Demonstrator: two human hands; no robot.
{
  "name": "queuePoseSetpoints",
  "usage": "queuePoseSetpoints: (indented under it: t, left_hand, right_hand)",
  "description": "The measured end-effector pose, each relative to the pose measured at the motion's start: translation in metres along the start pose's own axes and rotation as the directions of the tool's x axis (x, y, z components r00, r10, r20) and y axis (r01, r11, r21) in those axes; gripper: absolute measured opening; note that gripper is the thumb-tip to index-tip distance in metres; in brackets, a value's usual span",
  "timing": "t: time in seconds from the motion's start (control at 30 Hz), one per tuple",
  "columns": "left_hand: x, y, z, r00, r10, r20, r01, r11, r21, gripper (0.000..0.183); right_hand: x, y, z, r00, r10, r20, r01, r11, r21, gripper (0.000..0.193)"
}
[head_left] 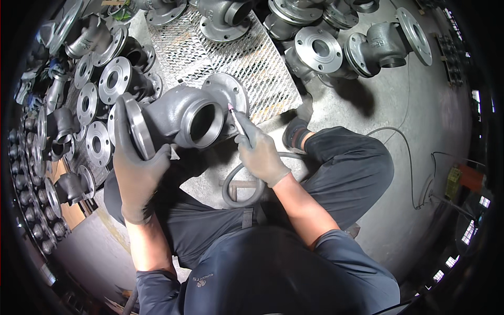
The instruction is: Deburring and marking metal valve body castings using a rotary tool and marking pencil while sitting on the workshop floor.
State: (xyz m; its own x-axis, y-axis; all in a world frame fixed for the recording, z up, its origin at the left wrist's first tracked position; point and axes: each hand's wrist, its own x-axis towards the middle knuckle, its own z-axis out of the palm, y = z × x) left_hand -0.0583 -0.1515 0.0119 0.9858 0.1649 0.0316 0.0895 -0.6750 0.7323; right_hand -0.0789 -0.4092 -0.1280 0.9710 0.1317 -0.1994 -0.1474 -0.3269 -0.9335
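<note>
A grey cast-metal valve body [170, 109] with a round open port in its side lies tilted before me, at the near edge of a patterned metal plate. My left hand [137, 170], in a grey and tan glove, is closed around the rim of its left flange [137, 126], thumb and fingers on opposite sides. Gloved too, my right hand [261, 156] grips a slim pencil grinder [238, 122] like a pen. Its pink tip [230, 106] is at the face of the right flange [227, 90]; whether it touches I cannot tell.
The patterned metal plate [268, 79] carries more flanged castings at its far end. Several flanged bodies [115, 80] crowd the left, others [318, 49] stand at the far right. A thick hose [252, 201] loops on the floor between my legs. A thin cable [412, 178] curves across the right.
</note>
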Motion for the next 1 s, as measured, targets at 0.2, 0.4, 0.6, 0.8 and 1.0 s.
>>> queuePoseSetpoints:
  t: [0.2,0.4,0.6,0.8,1.0]
  left_hand:
    - [-0.011,-0.01,-0.002,0.998,-0.002,-0.064,-0.002,0.998,-0.061,0.114]
    - [-0.011,-0.019,-0.002,0.998,0.025,-0.057,-0.027,0.998,-0.049,0.112]
    - [-0.004,-0.013,-0.002,1.0,-0.02,-0.008,0.019,0.998,-0.056,0.113]
    - [0.02,0.002,0.0,0.996,0.006,0.094,0.003,0.995,-0.099,0.113]
    - [0.08,0.015,-0.006,0.895,0.243,0.373,-0.284,0.957,0.058,0.111]
  right_hand:
    - [0.014,-0.011,0.005,0.994,-0.091,-0.055,0.08,0.981,-0.177,0.055]
    - [0.009,-0.018,-0.001,1.0,0.01,0.008,-0.009,0.987,-0.161,0.055]
    - [-0.012,0.004,-0.002,0.999,-0.052,0.014,0.053,0.981,-0.187,0.057]
    - [-0.024,-0.007,-0.043,0.997,-0.063,-0.043,0.057,0.991,-0.122,0.056]
    - [-0.017,-0.029,-0.095,0.955,0.162,-0.247,-0.11,0.972,0.208,0.067]
